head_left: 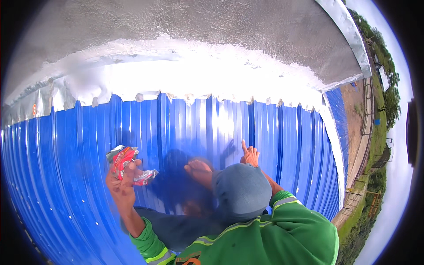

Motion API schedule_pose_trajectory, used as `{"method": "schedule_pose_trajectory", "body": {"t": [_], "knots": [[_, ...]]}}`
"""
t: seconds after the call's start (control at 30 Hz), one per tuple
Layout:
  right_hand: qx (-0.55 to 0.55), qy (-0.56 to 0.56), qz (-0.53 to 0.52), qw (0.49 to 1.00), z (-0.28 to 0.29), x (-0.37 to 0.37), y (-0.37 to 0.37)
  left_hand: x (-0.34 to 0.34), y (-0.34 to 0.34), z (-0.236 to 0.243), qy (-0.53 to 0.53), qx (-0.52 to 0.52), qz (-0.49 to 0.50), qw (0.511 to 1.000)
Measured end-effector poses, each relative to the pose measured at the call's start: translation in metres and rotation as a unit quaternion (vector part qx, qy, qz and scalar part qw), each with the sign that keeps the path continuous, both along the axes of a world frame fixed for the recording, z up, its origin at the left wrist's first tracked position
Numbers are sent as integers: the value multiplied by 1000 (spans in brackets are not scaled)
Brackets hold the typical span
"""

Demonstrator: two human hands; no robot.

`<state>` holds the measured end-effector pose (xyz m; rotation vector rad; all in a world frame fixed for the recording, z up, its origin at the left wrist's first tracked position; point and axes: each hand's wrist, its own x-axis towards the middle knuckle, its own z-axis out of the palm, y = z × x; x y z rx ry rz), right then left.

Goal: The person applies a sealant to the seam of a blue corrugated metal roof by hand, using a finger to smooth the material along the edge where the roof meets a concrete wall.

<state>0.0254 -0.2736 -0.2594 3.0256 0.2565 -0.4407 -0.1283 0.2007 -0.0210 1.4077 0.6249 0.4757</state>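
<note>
Raised over the blue metal roof sheet (183, 128), my left hand (121, 181) is closed round a crumpled red and silver foil packet (126, 161). One torn end of the packet sticks out past my fingers. My right hand (250, 157) is beyond my raised knee (243, 190), with its index finger stretched toward the white-coated flashing (190, 75) and the other fingers partly bent. Nothing shows in that hand. Whether its fingertip touches the blue sheet I cannot tell.
A rough grey wall (198, 22) rises above the flashing. Raised ribs run down the roof to my bare foot (198, 172). White metal trim (335, 150) edges the roof at right; beyond it lie a fence (367, 106), grass and trees far below.
</note>
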Motion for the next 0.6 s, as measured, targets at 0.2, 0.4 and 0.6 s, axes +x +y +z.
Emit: {"method": "schedule_pose_trajectory", "body": {"t": [0.2, 0.4, 0.6], "knots": [[-8, -52, -14, 999, 1, -17, -25, 34, -14, -20, -19, -45, -74, 996], [234, -85, 91, 964, 123, 30, 85, 35, 5, -21, 2, -40, -52, 998], [158, 82, -31, 984, 82, -67, -39, 67, 3, -56, -88, -90, -86, 988]]}}
